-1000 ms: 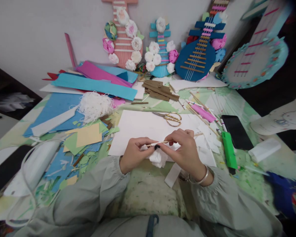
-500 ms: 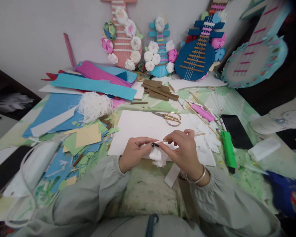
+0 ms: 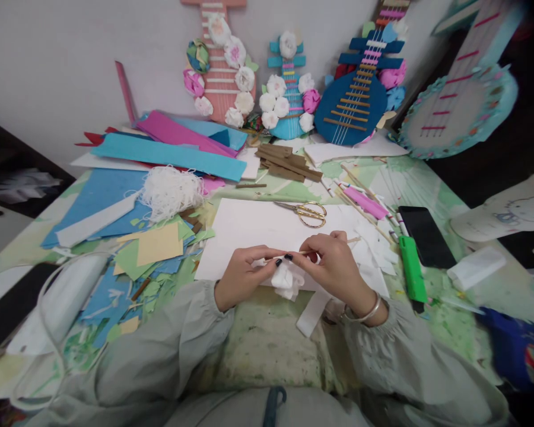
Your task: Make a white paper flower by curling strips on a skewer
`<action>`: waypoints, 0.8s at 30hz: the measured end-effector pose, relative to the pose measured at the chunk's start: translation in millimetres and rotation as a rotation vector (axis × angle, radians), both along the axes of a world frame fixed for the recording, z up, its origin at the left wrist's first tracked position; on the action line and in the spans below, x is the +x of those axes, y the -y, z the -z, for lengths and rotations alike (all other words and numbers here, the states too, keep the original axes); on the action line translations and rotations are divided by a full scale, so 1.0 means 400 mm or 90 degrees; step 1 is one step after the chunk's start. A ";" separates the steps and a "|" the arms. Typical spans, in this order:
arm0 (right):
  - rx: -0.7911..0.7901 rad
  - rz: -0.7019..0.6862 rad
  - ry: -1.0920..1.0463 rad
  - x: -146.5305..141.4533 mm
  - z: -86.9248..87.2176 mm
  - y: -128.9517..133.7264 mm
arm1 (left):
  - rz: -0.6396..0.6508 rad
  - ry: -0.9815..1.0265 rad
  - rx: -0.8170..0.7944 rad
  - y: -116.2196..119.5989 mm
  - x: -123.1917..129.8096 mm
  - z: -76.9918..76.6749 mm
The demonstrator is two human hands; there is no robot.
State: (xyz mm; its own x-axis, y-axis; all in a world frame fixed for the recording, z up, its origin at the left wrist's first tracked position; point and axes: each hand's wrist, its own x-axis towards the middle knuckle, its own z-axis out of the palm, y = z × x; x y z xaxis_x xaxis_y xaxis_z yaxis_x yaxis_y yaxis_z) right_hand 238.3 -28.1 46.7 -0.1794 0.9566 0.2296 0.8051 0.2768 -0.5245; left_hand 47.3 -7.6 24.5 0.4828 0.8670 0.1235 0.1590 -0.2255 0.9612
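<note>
Thumb and fingers of my left hand [image 3: 247,273] pinch one end of a thin wooden stick [image 3: 352,240]. My right hand [image 3: 331,264] grips the same stick a little further right, its thumb close to the left thumb. White crumpled paper [image 3: 287,280] hangs just below both thumbs. The far end of the stick sticks out past my right hand. Beneath the hands lies a white sheet [image 3: 249,222], with gold-handled scissors [image 3: 310,214] on it. A white paper strip [image 3: 312,313] is below my right hand.
Paper scraps [image 3: 149,261] and a white string pile [image 3: 171,193] lie left. A green glue tool [image 3: 412,270], a phone [image 3: 427,237] and a white bottle [image 3: 505,207] are right. Decorated paper instruments [image 3: 353,110] lean at the back, behind brown strips [image 3: 289,161].
My right hand has shifted slightly and its thumb is nearer my left thumb. The stick's far end and the white crumpled paper have moved a little.
</note>
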 end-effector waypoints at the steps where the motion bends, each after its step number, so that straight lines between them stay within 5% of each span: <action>1: 0.012 0.009 -0.003 -0.003 0.001 0.000 | -0.002 0.002 -0.007 0.000 0.000 0.000; 24: 0.074 0.033 0.009 -0.009 0.000 0.005 | 0.006 0.016 -0.067 -0.017 -0.011 0.004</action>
